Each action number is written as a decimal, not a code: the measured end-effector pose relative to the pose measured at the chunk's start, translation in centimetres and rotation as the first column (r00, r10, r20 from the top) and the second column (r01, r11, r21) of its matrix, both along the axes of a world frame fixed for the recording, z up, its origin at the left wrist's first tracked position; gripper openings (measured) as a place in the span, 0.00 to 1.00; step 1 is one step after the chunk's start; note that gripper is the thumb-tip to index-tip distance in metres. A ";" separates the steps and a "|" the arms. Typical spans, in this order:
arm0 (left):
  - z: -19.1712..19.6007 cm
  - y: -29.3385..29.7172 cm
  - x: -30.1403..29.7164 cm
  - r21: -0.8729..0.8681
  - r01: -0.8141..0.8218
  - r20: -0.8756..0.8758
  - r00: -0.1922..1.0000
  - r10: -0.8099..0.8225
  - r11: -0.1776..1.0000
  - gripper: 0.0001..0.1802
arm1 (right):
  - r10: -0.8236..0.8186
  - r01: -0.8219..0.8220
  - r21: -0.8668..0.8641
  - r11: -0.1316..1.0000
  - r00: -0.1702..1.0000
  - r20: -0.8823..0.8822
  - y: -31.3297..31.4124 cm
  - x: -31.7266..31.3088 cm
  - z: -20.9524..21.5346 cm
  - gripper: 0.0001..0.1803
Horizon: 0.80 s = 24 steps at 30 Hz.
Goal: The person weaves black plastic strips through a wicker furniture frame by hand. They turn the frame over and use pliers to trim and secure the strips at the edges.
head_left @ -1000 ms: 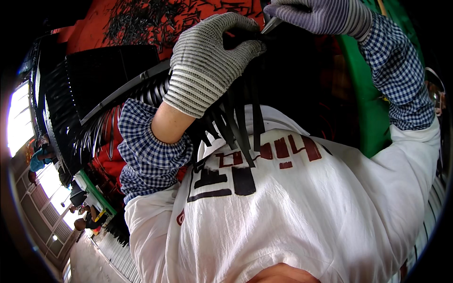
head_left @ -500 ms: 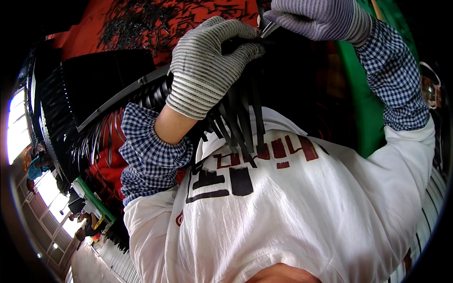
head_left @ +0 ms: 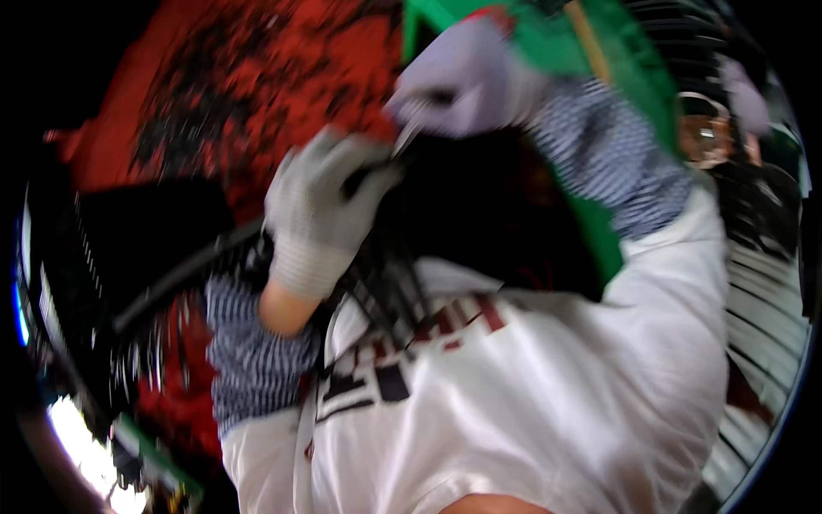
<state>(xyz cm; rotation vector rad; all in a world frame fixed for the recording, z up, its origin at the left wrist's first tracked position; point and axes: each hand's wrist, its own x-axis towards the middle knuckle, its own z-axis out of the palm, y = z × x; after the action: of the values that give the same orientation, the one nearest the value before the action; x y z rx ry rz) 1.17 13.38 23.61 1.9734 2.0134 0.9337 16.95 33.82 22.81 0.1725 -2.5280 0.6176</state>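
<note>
Both hands wear striped knit gloves, and motion blurs the picture. My left hand (head_left: 312,210) is closed, thumb and forefinger pinching the edge of a dark piece from which several flat black strips (head_left: 385,295) hang toward my shirt. To its right, my right hand (head_left: 467,77) is closed around a thin metal tool (head_left: 409,137). That tool's tip points down toward my left fingertips; its exact kind cannot be made out. A long dark curved band (head_left: 167,287) with a fringe of strips runs out to the left behind my left wrist.
A red surface (head_left: 287,90) strewn with black scraps lies beyond my hands. A green panel (head_left: 599,236) stands at the right, with a wooden stick (head_left: 589,38) near its top. Farther right are a pale ribbed surface (head_left: 758,317) and some dark items.
Both hands now appear lower and farther left in the picture, and the whole view has shifted. The metal tool remains in my right hand, the strips in my left.
</note>
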 end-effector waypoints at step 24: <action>19.5 0.3 4.7 0.142 0.034 -0.001 0.999 -0.035 0.989 0.11 | -0.148 0.222 0.425 0.878 0.969 -0.199 -2.7 5.9 21.0 0.17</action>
<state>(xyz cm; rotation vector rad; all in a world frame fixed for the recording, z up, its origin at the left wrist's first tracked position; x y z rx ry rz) 5.91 13.67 43.12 2.0710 1.9550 1.0983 22.90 31.08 43.86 0.1317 -2.4498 -0.0595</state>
